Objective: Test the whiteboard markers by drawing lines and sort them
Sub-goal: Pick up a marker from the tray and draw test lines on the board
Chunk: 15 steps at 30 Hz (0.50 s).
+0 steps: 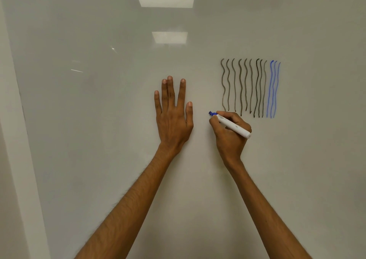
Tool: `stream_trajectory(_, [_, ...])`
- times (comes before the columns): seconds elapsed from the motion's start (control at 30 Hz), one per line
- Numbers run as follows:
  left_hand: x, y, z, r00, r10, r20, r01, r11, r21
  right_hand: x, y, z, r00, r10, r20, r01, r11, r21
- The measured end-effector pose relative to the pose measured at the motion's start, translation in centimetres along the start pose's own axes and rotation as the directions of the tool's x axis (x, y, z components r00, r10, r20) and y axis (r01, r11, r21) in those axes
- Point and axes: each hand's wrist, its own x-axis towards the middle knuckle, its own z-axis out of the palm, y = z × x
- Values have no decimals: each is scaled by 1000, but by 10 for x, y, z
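Pinching the blue-tipped marker [230,124] in my right hand [230,134] at centre frame, lower left of the wavy lines [250,88], with my left hand [173,112] spread flat on the whiteboard [99,120], I should press evenly for an honest ink test.

Print on the white, blue-tipped plastic marker [233,126] is too small to read; the bare left forearm [126,205] and right forearm [263,205] run off the picture's bottom edge.

The whiteboard [99,120] is smooth and glossy, mirroring ceiling lights at upper centre of the frame. The blue marker [231,126], right of centre, has a smooth white plastic-looking barrel with faint sheen.
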Motion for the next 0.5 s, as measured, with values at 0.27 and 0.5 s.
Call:
stream_trajectory(0.27, [-1,1,-3,1000,-2,9,2,1000,-6,0,-3,-8,1000,-8,22,9,1000,-16])
stream_trajectory(0.5, [-2,2,-4,1000,-10,8,11,1000,-11,48,-37,5,995,-92,-25,94,992,80])
